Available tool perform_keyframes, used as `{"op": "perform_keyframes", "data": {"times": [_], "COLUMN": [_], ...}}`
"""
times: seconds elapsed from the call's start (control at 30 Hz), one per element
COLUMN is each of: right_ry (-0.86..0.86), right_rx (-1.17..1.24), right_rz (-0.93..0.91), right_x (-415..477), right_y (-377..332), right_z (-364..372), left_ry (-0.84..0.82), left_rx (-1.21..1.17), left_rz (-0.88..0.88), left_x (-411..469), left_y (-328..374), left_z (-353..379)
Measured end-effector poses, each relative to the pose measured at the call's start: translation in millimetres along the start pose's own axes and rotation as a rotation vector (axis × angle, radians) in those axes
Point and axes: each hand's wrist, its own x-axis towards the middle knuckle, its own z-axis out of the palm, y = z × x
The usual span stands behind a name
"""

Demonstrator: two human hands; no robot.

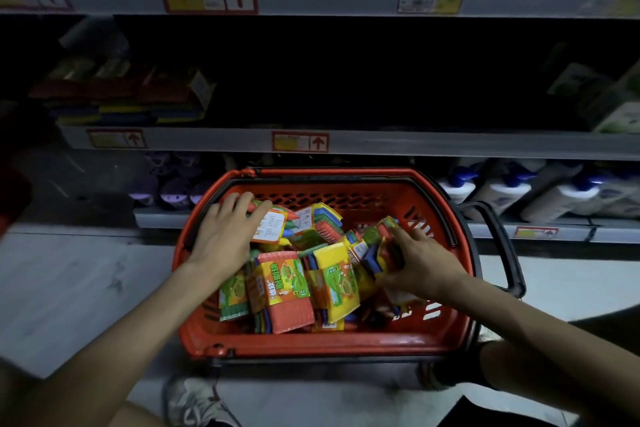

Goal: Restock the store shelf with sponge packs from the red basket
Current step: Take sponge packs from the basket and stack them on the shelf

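Observation:
The red basket [311, 345] stands on the floor in front of the shelf, filled with several colourful sponge packs [287, 291]. My left hand [228, 229] lies over a pack with a white label [272, 227] at the basket's back left, fingers curling round its top edge. My right hand [420, 258] grips a pack [382, 246] at the right side of the pile, fingers wrapped round it. The middle shelf [346, 142] is dark; a stack of sponge packs [131, 97] lies at its left end.
White bottles with blue caps [519, 187] fill the bottom shelf on the right, purple items [173, 184] on the left. The basket's black handle [498, 246] sticks out to the right. My shoes [194, 399] and knees are close behind the basket on a pale floor.

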Motion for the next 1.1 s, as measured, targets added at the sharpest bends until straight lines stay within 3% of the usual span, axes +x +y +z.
{"op": "perform_keyframes", "data": {"times": [0.3,0.5,0.6,0.73,0.8,0.83,0.93,1.0,1.1], "right_ry": [0.021,0.143,0.221,0.146,0.169,0.234,0.473,0.520,0.550], "right_rx": [0.143,0.213,0.400,0.855,0.942,0.895,0.326,0.096,-0.016], "right_rz": [-0.004,-0.108,-0.092,-0.034,0.020,0.044,0.050,-0.046,-0.323], "right_x": [6,1,2,-1,1,4,8,6,-2], "right_y": [6,5,1,-2,-2,-1,6,3,-26], "right_z": [7,-9,-25,-45,-46,-42,-29,-18,0], "left_ry": [0.184,0.266,0.302,0.351,0.355,0.356,0.365,0.369,0.370], "left_rx": [-0.090,-0.163,-0.240,-0.260,-0.265,-0.270,-0.290,-0.288,-0.275], "left_rz": [-0.024,0.020,-0.008,-0.028,-0.045,-0.055,-0.077,-0.077,-0.080], "left_x": [-15,-29,-33,-33,-33,-32,-30,-30,-32], "left_y": [4,14,17,17,15,14,10,9,8], "left_z": [-20,-33,-37,-40,-41,-41,-42,-42,-39]}}
